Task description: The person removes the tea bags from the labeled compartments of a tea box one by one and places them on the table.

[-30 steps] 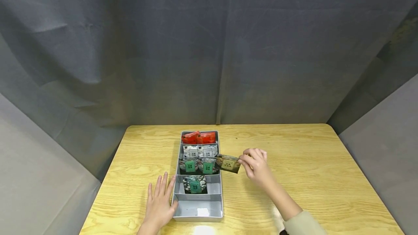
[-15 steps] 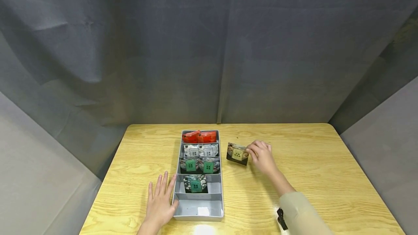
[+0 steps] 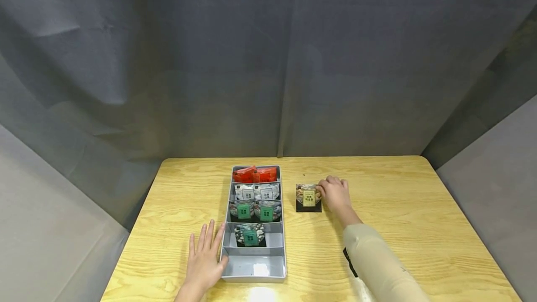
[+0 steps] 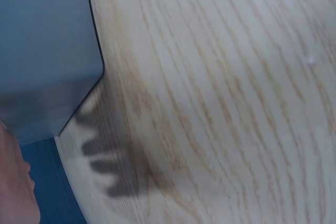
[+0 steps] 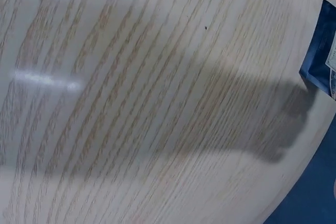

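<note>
My right hand (image 3: 337, 198) pinches the right edge of a dark sachet with a yellow label (image 3: 308, 198), to the right of the tray. In the right wrist view a corner of this sachet (image 5: 318, 51) shows at the right edge, close to the table. The left hand (image 3: 204, 260) lies with spread, straight fingers against the left side of a grey divided tray (image 3: 285, 260). Its thumb rests at the tray's rim. One green-labelled sachet (image 3: 250, 236) sits in the tray's fourth compartment from the back; two more green-labelled sachets (image 3: 244, 211) fill the third.
Red sachets (image 3: 266, 174) lie in the rearmost compartment, white-labelled ones (image 3: 267, 192) just in front. The light wooden table (image 3: 398, 218) ends at a grey curtain (image 3: 356, 83) behind. A small black object (image 3: 349, 263) lies partly behind the right sleeve.
My right hand has carried the yellow-labelled sachet away from the tray's right edge, rightward and back, and straightened it on the table. The left hand and the tray have stayed put.
</note>
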Tool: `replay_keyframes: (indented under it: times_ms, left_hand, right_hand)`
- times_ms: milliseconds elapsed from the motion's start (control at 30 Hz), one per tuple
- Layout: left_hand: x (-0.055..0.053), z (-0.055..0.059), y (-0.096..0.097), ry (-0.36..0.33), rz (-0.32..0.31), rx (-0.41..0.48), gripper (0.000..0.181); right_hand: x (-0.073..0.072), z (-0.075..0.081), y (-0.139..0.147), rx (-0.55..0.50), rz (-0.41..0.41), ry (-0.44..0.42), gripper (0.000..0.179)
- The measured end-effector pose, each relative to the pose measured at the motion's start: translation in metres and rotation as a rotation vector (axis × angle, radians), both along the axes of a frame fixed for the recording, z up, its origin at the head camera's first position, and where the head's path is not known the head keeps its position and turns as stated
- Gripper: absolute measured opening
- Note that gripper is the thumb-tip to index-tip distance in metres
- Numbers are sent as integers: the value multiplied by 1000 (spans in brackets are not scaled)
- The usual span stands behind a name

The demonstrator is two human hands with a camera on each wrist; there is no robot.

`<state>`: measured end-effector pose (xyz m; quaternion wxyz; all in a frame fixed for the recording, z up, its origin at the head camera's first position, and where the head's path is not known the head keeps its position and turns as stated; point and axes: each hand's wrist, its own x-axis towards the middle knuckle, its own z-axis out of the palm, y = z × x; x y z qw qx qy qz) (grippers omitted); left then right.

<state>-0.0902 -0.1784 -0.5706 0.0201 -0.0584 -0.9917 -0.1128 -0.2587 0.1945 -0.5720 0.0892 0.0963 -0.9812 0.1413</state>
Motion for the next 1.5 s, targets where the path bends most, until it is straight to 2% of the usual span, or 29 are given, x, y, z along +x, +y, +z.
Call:
replay_keyframes:
  times_ms: [300,567,767,967,1233,1500]
  left_hand:
    - [-1,1,0,-9,2,46,79]
    - [0,1,0,-6,8,25,80]
    - [0,1,0,-13,14,30,79]
    - [0,0,0,-19,12,48,79]
    - [0,-2,0,-12,13,31,79]
    - [-1,-2,0,2,17,58,78]
  right_hand:
    - [-2,-11,-10,146,-7,4,19]
    - [4,-26,-11,294,-13,-17,17]
    - [8,-31,-12,322,-21,-35,12]
    - [10,-35,-12,323,-34,-78,16]
    - [7,-36,-12,301,-46,-112,17]
    - [5,-37,-14,297,-49,-147,20]
